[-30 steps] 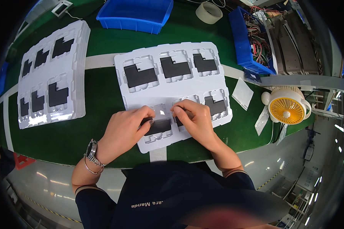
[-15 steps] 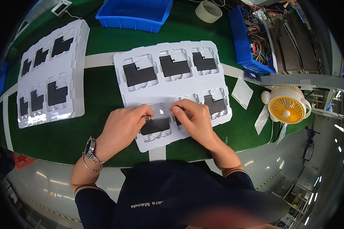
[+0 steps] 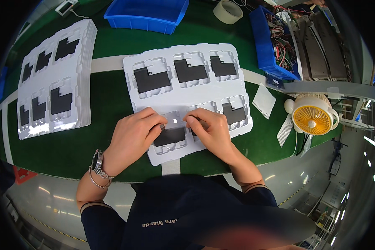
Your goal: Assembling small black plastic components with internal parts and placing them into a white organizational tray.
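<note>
A white moulded tray [image 3: 162,103] lies in front of me, its pockets holding black L-shaped flat pieces such as the one at its upper left [image 3: 152,81]. Over the front-left pocket my two hands face each other. My left hand [image 3: 135,132], with a watch and bracelet on its wrist, has thumb and fingers pinched at the pocket's left side. My right hand [image 3: 212,128] pinches at the right side, partly covering the neighbouring pocket. Whatever the fingertips hold is too small to make out. Below them lies a black piece [image 3: 171,136], with a shiny clear patch above it.
To the left stands a stack of similar white trays [image 3: 50,81] with black pieces. At the back are a blue bin [image 3: 143,23] and a tape roll [image 3: 228,12]. On the right are a blue box of wires [image 3: 264,50], a yellow-and-white fan [image 3: 312,118] and paper sheets [image 3: 264,101].
My left hand has shifted slightly, its knuckles rising and the fingertips changing position at the pocket edge. My right hand stays nearly still.
</note>
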Demonstrator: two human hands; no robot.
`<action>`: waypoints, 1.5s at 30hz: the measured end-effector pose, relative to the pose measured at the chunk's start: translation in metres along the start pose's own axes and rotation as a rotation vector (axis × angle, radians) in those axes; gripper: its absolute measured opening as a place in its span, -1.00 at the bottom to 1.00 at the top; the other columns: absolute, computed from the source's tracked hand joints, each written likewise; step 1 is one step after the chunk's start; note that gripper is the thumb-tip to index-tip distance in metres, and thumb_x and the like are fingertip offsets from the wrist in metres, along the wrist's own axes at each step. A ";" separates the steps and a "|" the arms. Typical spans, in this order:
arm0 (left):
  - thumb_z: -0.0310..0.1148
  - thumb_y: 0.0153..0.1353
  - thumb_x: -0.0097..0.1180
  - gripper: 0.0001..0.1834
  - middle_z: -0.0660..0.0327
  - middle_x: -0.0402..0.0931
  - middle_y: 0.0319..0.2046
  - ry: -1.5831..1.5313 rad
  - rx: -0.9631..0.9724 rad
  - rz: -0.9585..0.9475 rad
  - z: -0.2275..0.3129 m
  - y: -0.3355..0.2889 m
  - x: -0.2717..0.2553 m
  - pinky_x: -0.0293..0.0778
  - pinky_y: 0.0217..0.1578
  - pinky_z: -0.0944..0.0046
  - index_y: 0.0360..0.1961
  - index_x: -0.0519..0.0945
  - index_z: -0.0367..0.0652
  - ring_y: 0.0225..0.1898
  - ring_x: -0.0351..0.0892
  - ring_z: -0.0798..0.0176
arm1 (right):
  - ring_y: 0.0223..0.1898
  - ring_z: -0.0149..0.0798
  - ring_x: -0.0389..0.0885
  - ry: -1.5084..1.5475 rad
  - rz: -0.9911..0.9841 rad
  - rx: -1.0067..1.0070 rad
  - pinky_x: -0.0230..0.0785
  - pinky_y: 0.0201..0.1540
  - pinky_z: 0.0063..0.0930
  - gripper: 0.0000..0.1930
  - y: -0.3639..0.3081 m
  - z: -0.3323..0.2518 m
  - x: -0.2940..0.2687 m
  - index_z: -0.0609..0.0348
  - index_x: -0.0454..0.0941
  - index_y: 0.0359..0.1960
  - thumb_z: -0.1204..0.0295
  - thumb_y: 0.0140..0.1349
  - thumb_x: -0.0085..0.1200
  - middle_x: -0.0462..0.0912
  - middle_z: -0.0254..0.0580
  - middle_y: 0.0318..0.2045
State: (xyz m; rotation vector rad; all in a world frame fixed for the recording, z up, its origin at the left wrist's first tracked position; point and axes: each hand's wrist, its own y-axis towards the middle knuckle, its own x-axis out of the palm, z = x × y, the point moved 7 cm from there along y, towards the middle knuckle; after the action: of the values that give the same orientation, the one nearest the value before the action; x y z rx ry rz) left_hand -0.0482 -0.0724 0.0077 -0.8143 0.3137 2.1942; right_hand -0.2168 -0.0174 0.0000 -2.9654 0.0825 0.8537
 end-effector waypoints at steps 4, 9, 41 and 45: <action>-0.40 0.21 0.11 -0.87 0.26 0.57 -0.38 0.027 -0.013 -0.005 0.000 0.001 0.002 0.48 -0.40 0.21 -0.22 0.59 -0.12 -0.41 0.60 0.16 | -0.65 -0.26 0.54 0.001 0.001 0.000 0.33 -0.56 -0.45 -0.88 0.000 0.001 0.000 0.23 0.61 -0.33 0.42 0.22 0.14 0.64 -0.18 -0.51; -0.46 0.18 0.13 -0.85 0.22 0.63 -0.39 -0.002 -0.013 0.090 -0.001 0.000 -0.002 0.50 -0.38 0.26 -0.20 0.57 -0.14 -0.39 0.62 0.19 | -0.65 -0.25 0.54 -0.013 -0.003 -0.012 0.33 -0.57 -0.45 -0.88 -0.001 -0.001 0.001 0.23 0.61 -0.33 0.43 0.22 0.13 0.64 -0.18 -0.52; -0.50 0.17 0.16 -0.88 0.28 0.58 -0.40 -0.382 -0.084 0.046 0.001 0.000 0.010 0.36 -0.50 0.44 -0.24 0.55 -0.19 -0.42 0.55 0.42 | -0.64 -0.28 0.50 0.032 -0.094 -0.052 0.30 -0.58 -0.47 -0.90 -0.004 -0.007 0.014 0.26 0.59 -0.35 0.47 0.21 0.14 0.60 -0.19 -0.54; -0.50 0.17 0.16 -0.88 0.29 0.58 -0.41 -0.379 -0.054 0.070 -0.001 -0.002 0.013 0.37 -0.50 0.45 -0.24 0.54 -0.20 -0.42 0.54 0.44 | -0.64 -0.30 0.49 0.051 -0.103 -0.091 0.28 -0.58 -0.49 -0.91 -0.007 -0.010 0.017 0.27 0.59 -0.35 0.48 0.21 0.14 0.60 -0.20 -0.53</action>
State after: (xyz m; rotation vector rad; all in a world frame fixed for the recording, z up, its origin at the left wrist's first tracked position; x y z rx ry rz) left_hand -0.0527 -0.0638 -0.0017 -0.4053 0.0951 2.3739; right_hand -0.1968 -0.0116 -0.0007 -3.0441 -0.1088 0.7903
